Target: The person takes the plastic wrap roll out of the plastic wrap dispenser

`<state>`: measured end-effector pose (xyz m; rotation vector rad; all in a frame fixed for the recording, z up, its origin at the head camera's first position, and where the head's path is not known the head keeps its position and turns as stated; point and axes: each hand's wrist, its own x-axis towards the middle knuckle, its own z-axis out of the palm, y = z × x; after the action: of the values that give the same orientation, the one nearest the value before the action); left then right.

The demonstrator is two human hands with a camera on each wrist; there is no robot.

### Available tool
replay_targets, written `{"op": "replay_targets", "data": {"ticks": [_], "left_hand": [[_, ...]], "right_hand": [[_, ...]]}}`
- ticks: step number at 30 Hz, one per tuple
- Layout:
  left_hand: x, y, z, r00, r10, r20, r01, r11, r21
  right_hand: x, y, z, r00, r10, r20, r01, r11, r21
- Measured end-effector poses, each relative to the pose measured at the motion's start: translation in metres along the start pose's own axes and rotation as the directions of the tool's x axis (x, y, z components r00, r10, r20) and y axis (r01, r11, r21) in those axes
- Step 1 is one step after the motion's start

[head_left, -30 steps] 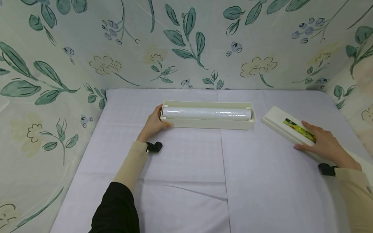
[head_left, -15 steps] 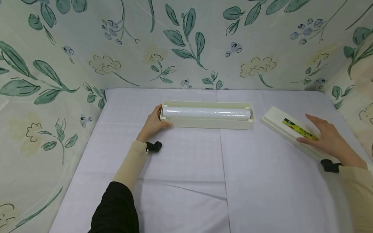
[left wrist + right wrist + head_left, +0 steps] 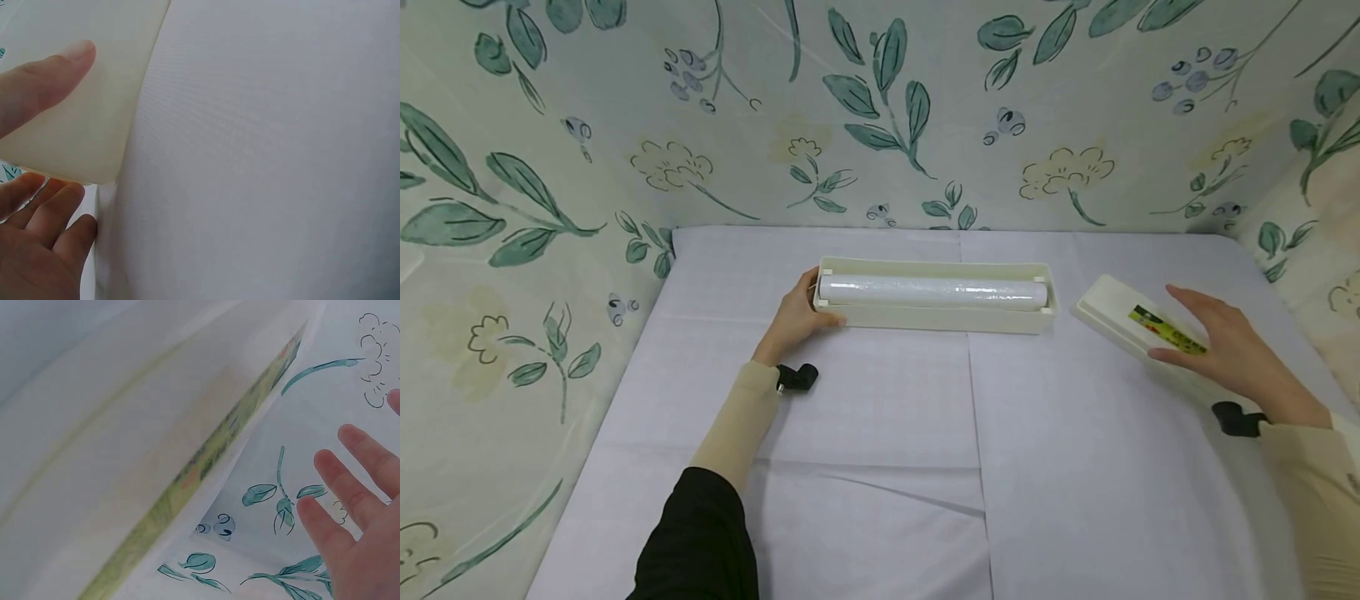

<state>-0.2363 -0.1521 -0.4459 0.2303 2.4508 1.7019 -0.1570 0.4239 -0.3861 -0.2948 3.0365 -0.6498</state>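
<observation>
A cream plastic cling film box (image 3: 940,320) lies lengthwise at the back middle of the table, its top off, with a white shiny film roll (image 3: 932,292) inside. My left hand (image 3: 793,318) grips its left end. In the left wrist view the thumb (image 3: 59,78) lies against the box wall and the fingers bend behind its end. Over to the right, the cream lid (image 3: 1108,306) with a yellow-green label (image 3: 1167,329) sits slantwise. My right hand (image 3: 1236,354) is over the lid, fingers and thumb spread, holding nothing. The right wrist view shows the lid hazily beside the spread fingers (image 3: 350,494).
A white cloth (image 3: 850,517) with fold lines covers the table. Floral fabric (image 3: 737,125) rises behind and at both sides. Each wrist carries a small black camera (image 3: 797,377). A stretch of cloth separates the box from the lid.
My right hand has come up off the lid, its fingers straightening; it drew right, then came back slightly left. The left hand, box and lid have stayed in place.
</observation>
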Motion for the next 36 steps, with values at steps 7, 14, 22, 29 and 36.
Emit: {"op": "replay_targets", "data": {"ticks": [7,14,22,29,36], "left_hand": [[0.001,0.001,0.000,1.000,-0.013,0.005,0.013,1.000,-0.016],[-0.010,0.022,-0.001,0.999,-0.024,0.022,0.025,0.999,-0.032],[-0.020,0.041,-0.001,0.999,-0.030,0.026,0.030,1.000,-0.001],[-0.019,0.040,-0.001,0.999,-0.026,0.024,0.026,1.000,0.003],[-0.019,0.039,-0.001,0.999,-0.021,0.024,0.021,1.000,0.004]], "right_hand": [[0.008,-0.017,-0.001,0.999,-0.042,-0.006,0.043,0.999,0.020],[0.017,-0.029,-0.002,0.998,-0.058,0.008,0.058,0.998,0.011],[0.025,-0.043,-0.004,0.993,-0.120,0.014,0.120,0.992,0.035],[0.033,-0.061,-0.004,0.991,-0.133,0.022,0.132,0.991,0.020],[0.043,-0.072,-0.002,0.990,-0.136,0.036,0.136,0.991,0.009]]}}
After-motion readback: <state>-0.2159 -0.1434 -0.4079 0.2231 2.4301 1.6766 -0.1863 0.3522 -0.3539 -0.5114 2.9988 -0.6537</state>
